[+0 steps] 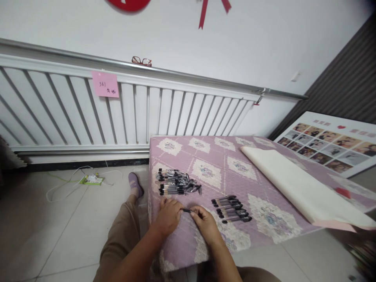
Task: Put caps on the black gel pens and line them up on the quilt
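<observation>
Both my hands rest on a table covered with a purple patterned cloth (258, 174). My left hand (168, 216) and my right hand (205, 221) are closed and together pinch one black pen (187, 210) held level between them. Just beyond my left hand lies a loose pile of several black-capped pens (176, 182). To the right of my right hand several more pens lie side by side in a neat row (232, 208).
A rolled cream sheet (296, 184) lies across the table's right half. A white radiator (117, 113) with a pink note (105, 84) and red glasses (141, 61) lines the wall. A photo board (331, 143) leans at right. Cables and a power strip (91, 180) lie on the floor.
</observation>
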